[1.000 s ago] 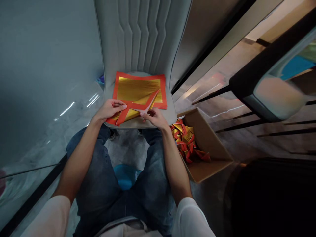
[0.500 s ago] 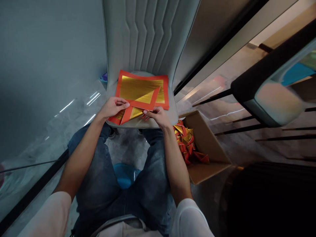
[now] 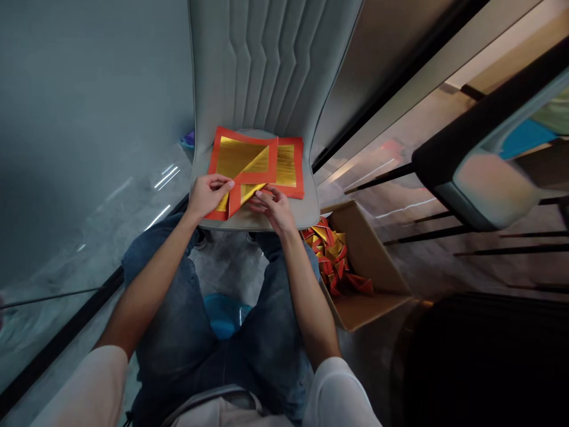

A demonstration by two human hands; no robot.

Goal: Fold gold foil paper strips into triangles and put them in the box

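Observation:
A stack of gold sheets with orange-red borders (image 3: 291,166) lies on the seat of a grey chair (image 3: 267,220) in front of me. On top of the stack a single sheet (image 3: 246,172) is partly folded, its flaps crossing in the middle. My left hand (image 3: 208,194) pinches the sheet's near-left fold with thumb and fingers. My right hand (image 3: 274,207) presses the near-right fold with closed fingertips. Both hands rest at the seat's front edge.
An open cardboard box (image 3: 373,261) stands on the floor at my right knee, holding several folded gold-and-red pieces (image 3: 331,252). A blue round thing (image 3: 224,314) shows between my knees. Another chair (image 3: 484,172) stands at the right, and a glass wall is on the left.
The sheet's right flap has been folded over leftwards and now lies flatter. My right hand slid left along the near edge; my left hand held its place.

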